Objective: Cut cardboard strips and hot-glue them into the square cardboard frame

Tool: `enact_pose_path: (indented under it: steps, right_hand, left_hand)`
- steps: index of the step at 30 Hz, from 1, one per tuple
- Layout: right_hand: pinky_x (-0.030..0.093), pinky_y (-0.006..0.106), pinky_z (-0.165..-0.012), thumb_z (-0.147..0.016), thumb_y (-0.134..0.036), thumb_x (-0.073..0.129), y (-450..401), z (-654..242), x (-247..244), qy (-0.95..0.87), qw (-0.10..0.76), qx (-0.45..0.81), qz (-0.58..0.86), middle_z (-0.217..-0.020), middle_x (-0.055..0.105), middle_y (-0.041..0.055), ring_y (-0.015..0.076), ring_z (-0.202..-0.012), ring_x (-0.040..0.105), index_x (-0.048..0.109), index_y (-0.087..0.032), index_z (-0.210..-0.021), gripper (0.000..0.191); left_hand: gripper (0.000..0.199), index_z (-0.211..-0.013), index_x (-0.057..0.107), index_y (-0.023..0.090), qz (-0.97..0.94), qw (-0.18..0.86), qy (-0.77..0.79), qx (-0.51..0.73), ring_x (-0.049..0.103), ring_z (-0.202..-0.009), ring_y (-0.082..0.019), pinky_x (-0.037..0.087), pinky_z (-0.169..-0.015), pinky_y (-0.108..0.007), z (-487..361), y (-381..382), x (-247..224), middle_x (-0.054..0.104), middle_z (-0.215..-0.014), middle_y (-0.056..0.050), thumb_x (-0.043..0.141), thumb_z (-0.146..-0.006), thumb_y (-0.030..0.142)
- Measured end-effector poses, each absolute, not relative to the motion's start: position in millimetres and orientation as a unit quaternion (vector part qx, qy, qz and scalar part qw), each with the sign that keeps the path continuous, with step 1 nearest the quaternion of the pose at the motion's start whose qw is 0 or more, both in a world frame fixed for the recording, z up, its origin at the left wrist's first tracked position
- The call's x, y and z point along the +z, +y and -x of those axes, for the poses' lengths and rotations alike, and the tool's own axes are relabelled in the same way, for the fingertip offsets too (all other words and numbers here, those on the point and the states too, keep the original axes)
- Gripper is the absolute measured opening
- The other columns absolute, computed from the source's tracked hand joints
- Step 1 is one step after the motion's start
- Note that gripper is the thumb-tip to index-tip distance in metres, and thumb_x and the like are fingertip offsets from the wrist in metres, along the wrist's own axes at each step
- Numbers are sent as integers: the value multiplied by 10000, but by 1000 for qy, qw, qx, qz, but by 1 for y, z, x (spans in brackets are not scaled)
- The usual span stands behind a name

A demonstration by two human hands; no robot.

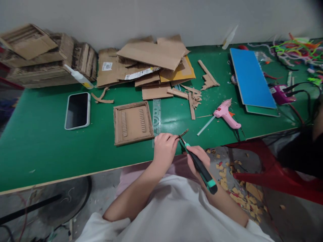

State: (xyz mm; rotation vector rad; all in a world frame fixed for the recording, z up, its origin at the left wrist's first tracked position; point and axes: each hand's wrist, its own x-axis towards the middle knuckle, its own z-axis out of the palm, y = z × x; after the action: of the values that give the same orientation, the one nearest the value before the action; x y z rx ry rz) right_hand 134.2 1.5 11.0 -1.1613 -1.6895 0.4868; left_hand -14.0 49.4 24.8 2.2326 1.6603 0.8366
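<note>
My right hand (200, 158) is closed round a black and green tool (202, 168) with a thin metal tip, which looks like a soldering iron or a craft knife. Pinched in the fingers of my left hand (165, 146) is a small strip of corrugated cardboard (184, 133), its wavy edge facing up. The tool's tip meets the strip or lies very close to it. Left of my hands is a shallow square cardboard tray (133, 139) with two ridged strips inside. A clear plastic ruler (156, 114) lies beside it, partly hidden by my left hand.
A pink glue gun (227, 116) with a glue stick lies to the right, near blue boards (252, 79). Cardboard sheets (153, 55) and scraps (194, 101) are behind. Farther left are a phone (77, 111), a glue bottle (79, 77) and stacked cardboard boxes (50, 67).
</note>
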Motion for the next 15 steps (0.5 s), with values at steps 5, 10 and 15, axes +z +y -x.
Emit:
enact_pose_path:
  steps: [5, 10, 15]
  right_hand:
    - [515, 322, -659, -717, -71, 531, 5, -135, 12, -710, 480, 181, 483, -853, 624, 36, 172, -740, 580, 540, -282, -1143, 475]
    - [510, 324, -718, -705, -67, 545, 6, -136, 11, -725, 475, 161, 472, -857, 619, 39, 162, -783, 577, 537, -235, -1125, 453]
    - [500, 322, -690, -707, -57, 542, 9, -134, 11, -735, 459, 147, 477, -808, 627, 47, 157, -739, 566, 543, -212, -1100, 423]
  left_hand:
    - [147, -824, 632, 199, -765, 118, 567, 282, 496, -788, -172, 352, -730, -320, 13, 50, 26, 623, -802, -20, 509, -845, 277]
    - [136, -822, 621, 187, -771, 118, 562, 274, 497, -784, -174, 355, -722, -320, 12, 50, 27, 617, -794, -21, 502, -845, 249]
    - [138, -812, 615, 181, -773, 115, 561, 273, 496, -787, -177, 359, -720, -321, 11, 51, 26, 614, -794, -24, 494, -846, 239]
